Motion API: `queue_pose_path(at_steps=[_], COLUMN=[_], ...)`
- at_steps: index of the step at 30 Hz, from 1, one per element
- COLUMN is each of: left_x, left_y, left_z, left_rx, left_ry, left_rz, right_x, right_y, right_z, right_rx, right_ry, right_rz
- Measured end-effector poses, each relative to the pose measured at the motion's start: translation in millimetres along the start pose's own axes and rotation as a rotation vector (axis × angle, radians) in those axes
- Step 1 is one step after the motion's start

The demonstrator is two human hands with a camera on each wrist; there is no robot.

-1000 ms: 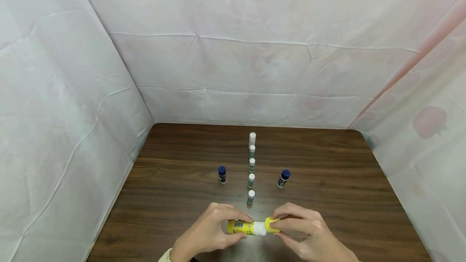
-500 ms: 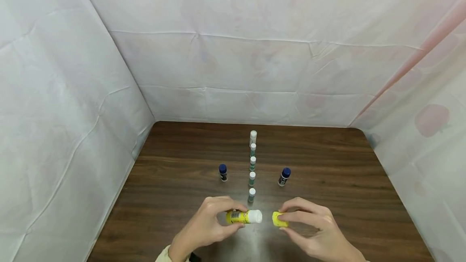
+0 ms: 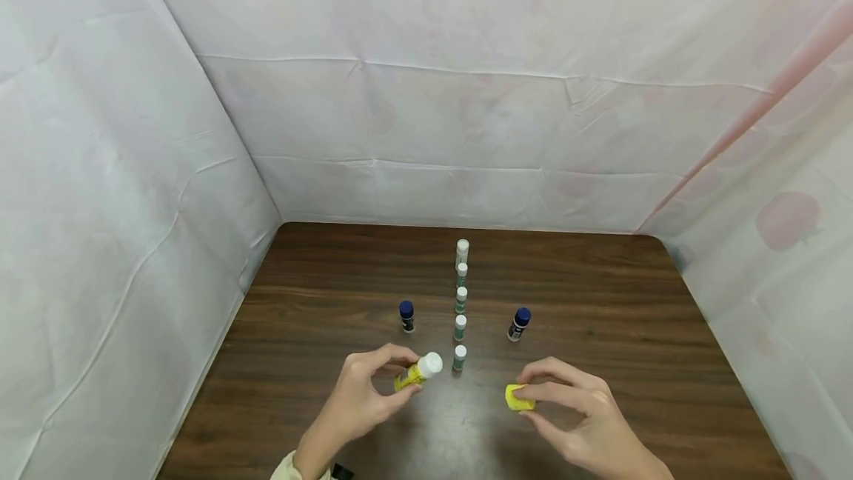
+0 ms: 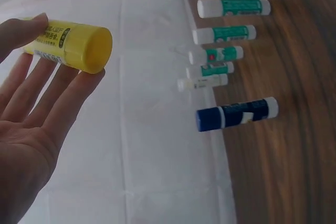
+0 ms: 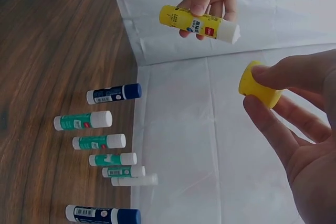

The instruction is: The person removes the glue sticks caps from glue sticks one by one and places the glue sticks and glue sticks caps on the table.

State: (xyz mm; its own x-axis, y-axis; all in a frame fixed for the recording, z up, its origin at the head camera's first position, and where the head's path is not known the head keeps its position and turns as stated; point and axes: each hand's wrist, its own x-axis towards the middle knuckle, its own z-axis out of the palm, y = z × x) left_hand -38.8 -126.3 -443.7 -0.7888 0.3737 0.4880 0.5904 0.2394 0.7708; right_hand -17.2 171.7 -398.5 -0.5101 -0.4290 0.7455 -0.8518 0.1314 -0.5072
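Note:
Between the thumb and fingers of my left hand (image 3: 360, 395) is a yellow glue stick (image 3: 409, 377), tilted so its bare white end (image 5: 228, 31) points up and to the right in the head view. My right hand (image 3: 576, 413) pinches the yellow cap (image 3: 520, 397), apart from the stick. The right wrist view shows this cap (image 5: 259, 85) gripped by thumb and fingers, with the glue stick (image 5: 197, 23) across from it. In the left wrist view, the glue stick's yellow base (image 4: 94, 51) faces the camera.
Several green-labelled glue sticks (image 3: 460, 328) with white caps stand in a line up the wooden table (image 3: 300, 361), a white one (image 3: 462, 252) at the back. Dark blue glue sticks stand left (image 3: 407, 317) and right (image 3: 519, 324) of the line. White cloth (image 3: 413, 117) hangs around.
The cap has come off the glue stick's white end. My left hand has moved left and tilted the stick upward, while my right hand has drawn the cap to the right.

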Motion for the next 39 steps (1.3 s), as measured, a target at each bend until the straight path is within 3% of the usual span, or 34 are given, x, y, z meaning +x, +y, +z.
queue_pose_path(at_steps=[7, 14, 18, 23, 35, 39], left_x=[-4.3, -7.2, -6.4, -4.4, 2.8, 5.4], left_y=[-15.2, -29.8, -30.5, -30.2, -68.5, -80.8], left_z=[-6.4, -12.0, -15.2, -21.5, -41.6, -46.9], left_rx=[-0.060, -0.057, -0.050, -0.050, -0.111, -0.118], left_ry=[0.073, 0.175, 0.235, 0.301, 0.415, 0.439], left_rz=[-0.056, -0.119, -0.165, -0.226, -0.392, -0.424], right_x=[-21, -24, -24, -44, -79, -89], right_y=[13, 16, 15, 31, 45, 50], right_z=[-2, -5, -8, -10, -15, -15], right_rx=[-0.020, -0.058, -0.068, -0.067, -0.102, -0.111], right_ry=[-0.026, -0.017, -0.014, -0.025, -0.077, -0.068], right_rz=[0.104, 0.150, 0.184, 0.231, 0.394, 0.390])
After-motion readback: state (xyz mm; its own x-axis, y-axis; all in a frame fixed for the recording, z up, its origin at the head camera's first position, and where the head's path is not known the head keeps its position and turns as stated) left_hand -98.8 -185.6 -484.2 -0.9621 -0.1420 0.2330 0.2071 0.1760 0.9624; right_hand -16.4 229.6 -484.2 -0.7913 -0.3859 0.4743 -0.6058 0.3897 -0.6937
